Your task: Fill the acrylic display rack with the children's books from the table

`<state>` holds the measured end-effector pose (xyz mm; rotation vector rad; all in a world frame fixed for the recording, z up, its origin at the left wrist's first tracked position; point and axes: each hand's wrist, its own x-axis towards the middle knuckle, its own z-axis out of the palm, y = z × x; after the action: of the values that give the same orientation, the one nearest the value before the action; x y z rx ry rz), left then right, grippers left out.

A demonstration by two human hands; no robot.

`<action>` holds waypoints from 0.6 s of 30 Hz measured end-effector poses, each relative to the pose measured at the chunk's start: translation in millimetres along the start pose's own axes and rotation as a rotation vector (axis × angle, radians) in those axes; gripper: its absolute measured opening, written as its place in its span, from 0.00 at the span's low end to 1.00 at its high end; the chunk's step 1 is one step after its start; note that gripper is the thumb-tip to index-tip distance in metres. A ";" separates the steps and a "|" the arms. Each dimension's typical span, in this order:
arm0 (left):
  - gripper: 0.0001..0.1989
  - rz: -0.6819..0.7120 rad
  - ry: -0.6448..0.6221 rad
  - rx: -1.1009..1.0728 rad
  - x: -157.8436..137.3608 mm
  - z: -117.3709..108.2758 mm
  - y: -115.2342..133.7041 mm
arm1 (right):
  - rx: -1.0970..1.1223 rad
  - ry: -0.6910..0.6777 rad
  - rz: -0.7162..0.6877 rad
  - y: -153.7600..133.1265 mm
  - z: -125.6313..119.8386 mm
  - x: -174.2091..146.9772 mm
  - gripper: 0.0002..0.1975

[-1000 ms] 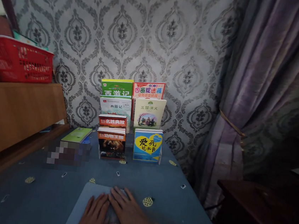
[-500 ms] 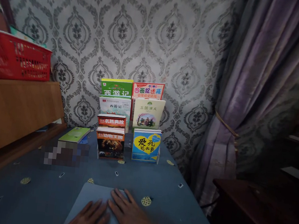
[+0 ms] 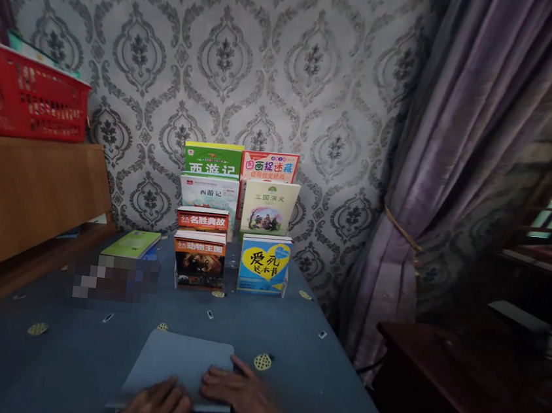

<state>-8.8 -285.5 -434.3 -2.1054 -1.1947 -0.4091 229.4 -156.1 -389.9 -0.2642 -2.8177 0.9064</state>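
Observation:
A flat, pale blue thin book (image 3: 181,359) with rounded corners lies on the table at the bottom of the view, its cover plain. At its near edge, my left hand (image 3: 156,405) has its fingers curled in and pressed together on the book. My right hand (image 3: 244,394) rests over the book's right side, fingers laid across the cover and one stretched towards the far right corner. The wrists are partly cut off by the lower border. A dark gap shows under the book's near edge between the hands.
Two racks of upright books stand at the back, a lion-cover book (image 3: 198,264) and a blue-yellow book (image 3: 264,266) in front. A green book (image 3: 130,244) lies left. A red basket (image 3: 31,95) sits on a wooden headboard (image 3: 34,201). A dark cabinet (image 3: 432,361) stands right.
Both hands have drawn back towards me over the book, uncovering more of its far part. My left fingers have curled in. The view has shifted slightly.

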 end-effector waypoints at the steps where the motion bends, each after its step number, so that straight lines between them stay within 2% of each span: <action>1: 0.13 -0.034 -0.002 -0.036 4.0 -4.3 -0.1 | -0.016 0.029 0.010 0.3 -2.8 2.2 0.23; 5: 0.12 -0.161 -0.088 -0.209 19.5 -23.5 -5.7 | -0.029 0.055 0.027 12.8 -10.8 22.4 0.19; 8: 0.13 -0.292 -0.072 -0.339 28.8 -36.7 -15.7 | 0.055 0.079 0.036 25.4 -13.2 40.4 0.18; 12: 0.12 -0.589 -0.109 -0.521 41.4 -52.2 -33.0 | 0.423 0.200 0.080 37.1 -11.5 57.1 0.21; 15: 0.14 -0.793 -0.013 -0.611 57.0 -65.1 -43.1 | 0.772 0.318 0.171 39.3 -9.0 62.1 0.24; 18: 0.16 -0.943 0.123 -0.693 76.2 -74.9 -47.2 | 0.972 0.440 0.210 33.7 -9.9 62.2 0.24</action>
<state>-4.1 -272.0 -318.4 -1.8188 -2.1406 -1.5243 175.1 -110.0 -395.2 -0.5211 -1.7188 1.8402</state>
